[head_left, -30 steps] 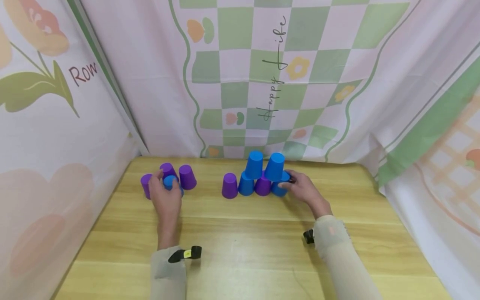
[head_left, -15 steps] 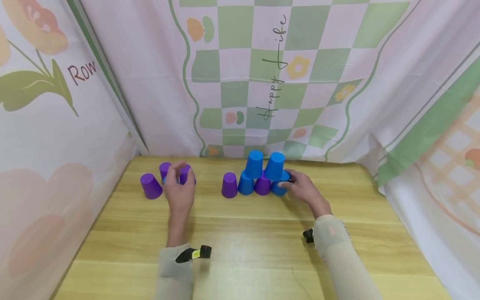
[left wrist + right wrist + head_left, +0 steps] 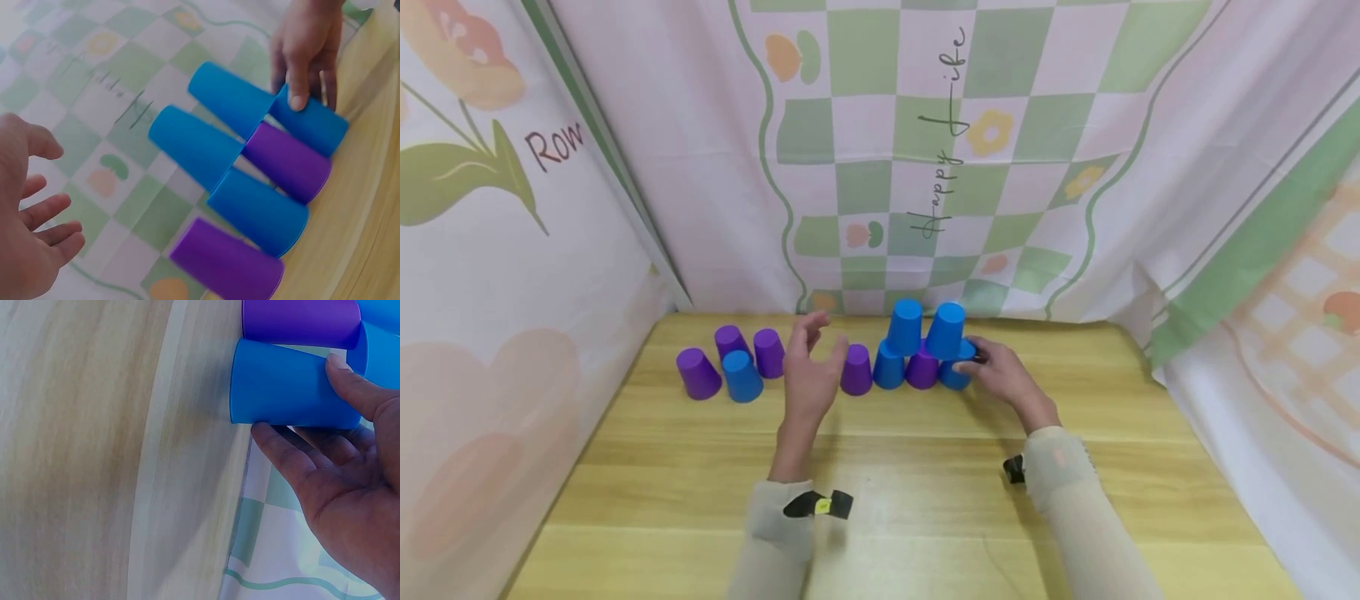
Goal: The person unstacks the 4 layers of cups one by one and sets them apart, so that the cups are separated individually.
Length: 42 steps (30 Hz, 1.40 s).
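Observation:
In the head view my right hand (image 3: 1011, 382) holds the blue cup (image 3: 953, 375) at the right end of a bottom row, thumb on its front and fingers at its side. Beside that cup in the row stand a purple cup (image 3: 922, 372), a blue cup (image 3: 890, 368) and, at the left end, another purple cup (image 3: 856, 372). Two upside-down blue cups, the left upper cup (image 3: 906, 327) and the right upper cup (image 3: 945, 330), rest on the row. My left hand (image 3: 811, 382), fingers spread and holding nothing, is just left of the end purple cup.
Farther left, a blue cup (image 3: 742, 377) stands upside down among three purple cups, the nearest being the left purple cup (image 3: 698, 374). They share the wooden table (image 3: 910, 517). A checkered curtain (image 3: 940, 167) hangs along the back edge.
My left hand has let go of the blue cup in the left group and moved right, to beside the row's left end. The right hand has stayed on its cup.

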### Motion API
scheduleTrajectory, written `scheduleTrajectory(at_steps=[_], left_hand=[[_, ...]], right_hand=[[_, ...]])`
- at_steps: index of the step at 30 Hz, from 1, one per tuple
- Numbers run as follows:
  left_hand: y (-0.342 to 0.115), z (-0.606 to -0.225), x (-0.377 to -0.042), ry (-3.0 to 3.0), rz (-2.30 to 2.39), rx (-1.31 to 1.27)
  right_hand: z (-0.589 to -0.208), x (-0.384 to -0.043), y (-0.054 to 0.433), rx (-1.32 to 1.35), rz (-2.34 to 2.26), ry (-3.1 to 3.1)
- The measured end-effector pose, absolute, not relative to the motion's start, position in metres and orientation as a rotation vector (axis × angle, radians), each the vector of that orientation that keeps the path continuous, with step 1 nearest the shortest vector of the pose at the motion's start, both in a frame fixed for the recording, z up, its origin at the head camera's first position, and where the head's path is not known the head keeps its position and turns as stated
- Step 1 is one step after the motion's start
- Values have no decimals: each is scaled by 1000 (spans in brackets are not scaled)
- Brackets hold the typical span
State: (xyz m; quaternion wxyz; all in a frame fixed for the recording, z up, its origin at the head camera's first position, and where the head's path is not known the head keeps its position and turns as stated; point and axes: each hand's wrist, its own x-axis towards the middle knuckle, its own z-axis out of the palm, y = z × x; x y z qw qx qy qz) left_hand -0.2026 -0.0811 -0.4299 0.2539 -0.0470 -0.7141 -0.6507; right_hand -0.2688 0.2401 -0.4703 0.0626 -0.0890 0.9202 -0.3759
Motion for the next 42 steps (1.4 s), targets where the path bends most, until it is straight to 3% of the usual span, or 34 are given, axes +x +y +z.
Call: scheduleTrajectory(at_steps=[20, 42], left_hand=[[-31, -429, -226, -2202, -1606, -334], [0, -442, -258, -2414, -1647, -208]], right_hand=[[-469, -269, 240, -274, -1133, 2788], [-469, -267, 239, -260, -1155, 2780]])
